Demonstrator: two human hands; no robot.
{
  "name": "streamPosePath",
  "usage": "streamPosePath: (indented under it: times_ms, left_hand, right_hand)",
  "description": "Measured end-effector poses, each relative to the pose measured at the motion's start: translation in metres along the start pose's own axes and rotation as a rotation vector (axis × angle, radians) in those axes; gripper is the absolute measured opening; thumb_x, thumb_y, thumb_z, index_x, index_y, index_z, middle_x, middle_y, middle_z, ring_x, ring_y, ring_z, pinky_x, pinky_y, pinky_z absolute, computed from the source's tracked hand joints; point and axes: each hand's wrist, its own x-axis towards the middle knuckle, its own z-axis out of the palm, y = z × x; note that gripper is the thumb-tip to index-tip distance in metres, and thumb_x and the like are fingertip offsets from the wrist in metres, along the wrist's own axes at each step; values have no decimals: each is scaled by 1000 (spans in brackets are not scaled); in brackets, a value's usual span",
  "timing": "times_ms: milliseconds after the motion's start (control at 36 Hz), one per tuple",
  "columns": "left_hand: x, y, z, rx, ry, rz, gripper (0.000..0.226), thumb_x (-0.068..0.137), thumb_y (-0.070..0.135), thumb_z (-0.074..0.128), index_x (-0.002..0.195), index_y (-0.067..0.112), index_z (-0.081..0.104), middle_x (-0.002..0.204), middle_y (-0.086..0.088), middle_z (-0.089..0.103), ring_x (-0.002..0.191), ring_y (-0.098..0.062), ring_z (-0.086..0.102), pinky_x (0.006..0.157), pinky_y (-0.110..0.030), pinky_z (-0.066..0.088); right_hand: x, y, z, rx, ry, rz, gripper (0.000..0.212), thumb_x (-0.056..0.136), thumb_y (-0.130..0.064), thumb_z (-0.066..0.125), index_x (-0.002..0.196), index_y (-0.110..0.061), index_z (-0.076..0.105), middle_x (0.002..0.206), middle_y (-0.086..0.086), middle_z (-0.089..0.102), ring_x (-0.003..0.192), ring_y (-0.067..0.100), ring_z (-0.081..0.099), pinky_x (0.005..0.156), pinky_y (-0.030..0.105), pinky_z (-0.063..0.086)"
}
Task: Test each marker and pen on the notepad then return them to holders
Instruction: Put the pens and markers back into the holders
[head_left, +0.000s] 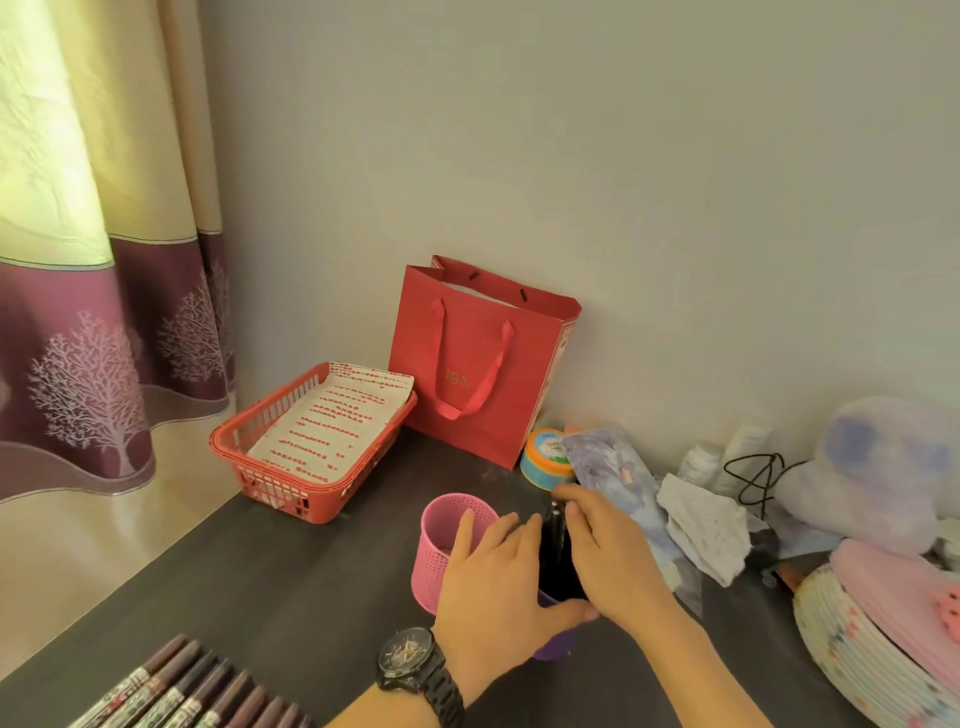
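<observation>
Left hand (496, 587) cupping purple holder (554, 645), right hand (618, 556) clasping pens (556, 545)

The paper bag (483, 364) is plain red, ribbon handles included. Left of it, the slotted basket (291, 467) is the same red, and its sheet (332, 421) is white with rows of red print. In front of the bag, the pink holder (441, 540) is dotted with holes, and the purple holder (556, 647) carries black pens (556, 551). Far left of the bag, the curtain (93, 364) is cream above a plum band of pale trees. The table (311, 597) is dark grey.
</observation>
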Motion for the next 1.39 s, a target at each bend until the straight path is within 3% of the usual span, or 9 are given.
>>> streamPosePath:
  times_ms: [194,333,500,667,778,917,1167,1278,1389]
  left_hand:
    - [-3,-5,-24,19,-91,84,100,83,83,36,157,17,20,162,3,24,151,-17,9,119,-50,-8]
    - [-32,-38,-54,35,19,100,78,89,70,38,153,29,26,161,10,24,150,-11,10,118,-43,-9]
    - [-108,-111,-97,31,90,-180,64,90,66,39,149,43,27,159,21,21,148,-3,12,120,-34,-3]
    - [-203,-177,-117,74,43,-532,65,92,67,40,149,37,30,154,14,31,141,-12,30,114,-33,31]
    - [-234,-192,-121,73,-110,-667,73,90,74,37,148,31,33,146,6,41,135,-17,36,105,-35,40]
    - [-239,-191,-120,69,-197,-659,64,87,78,36,131,32,45,124,6,49,118,-16,48,94,-38,48]
    - [-214,-194,-109,90,-333,-631,39,95,60,42,96,21,41,100,-1,56,97,-28,61,83,-41,50]
    - [-201,-192,-109,143,-409,-617,31,97,48,40,100,17,45,105,-7,61,96,-30,61,84,-40,51]
    - [-187,-188,-119,86,-503,-648,26,90,40,46,92,15,51,84,-2,58,74,-27,67,71,-36,59]
  right_hand:
    - [-15,-23,-19,79,79,24,30,106,-22,44,134,-26,57,127,-14,58,112,-1,49,84,8,35]
    - [-43,-41,-26,93,113,27,28,102,-22,54,129,-29,58,121,-16,52,111,6,50,93,24,37]
    - [-87,-64,-6,64,113,108,28,90,-18,71,113,-31,62,112,-9,67,112,18,62,101,41,48]
    - [-142,-80,45,139,-78,212,24,77,-39,82,92,-42,63,78,-34,67,81,0,67,75,21,47]
    - [-164,-97,81,-148,-295,191,40,73,-82,55,90,-45,55,82,-35,65,80,-10,61,78,22,48]
    - [-172,-127,118,-404,-423,146,78,64,-99,18,81,-31,54,91,-14,67,94,19,65,72,33,44]
    - [-160,-144,159,-535,-443,110,87,73,-94,30,116,-21,52,119,3,67,110,28,65,73,38,40]
    - [-152,-147,159,-468,-474,146,78,80,-82,42,121,-16,54,122,4,66,112,29,64,74,37,41]
    - [-150,-155,159,-416,-467,175,67,83,-63,53,125,-12,52,128,7,64,116,31,62,81,36,46]
